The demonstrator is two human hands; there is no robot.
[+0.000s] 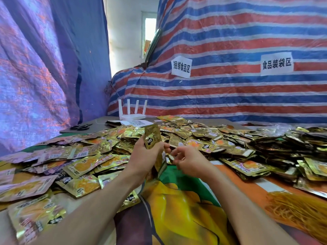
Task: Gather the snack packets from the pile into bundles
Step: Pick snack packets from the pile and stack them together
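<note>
Left hand (pixel 143 153) grips upright snack packets (pixel 152 137) beside the pile (pixel 203 138).

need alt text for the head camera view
A person's left hand holds a few gold snack packets upright above a table heaped with loose packets, the right hand close beside it with fingers curled. Scissors and a white router sit at the far edge.

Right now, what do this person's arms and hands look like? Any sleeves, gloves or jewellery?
The left hand and right hand are ungloved, with no rings showing. The left forearm and right forearm are bare as far as the picture's edge: no sleeve, watch or bracelet in view.
</note>
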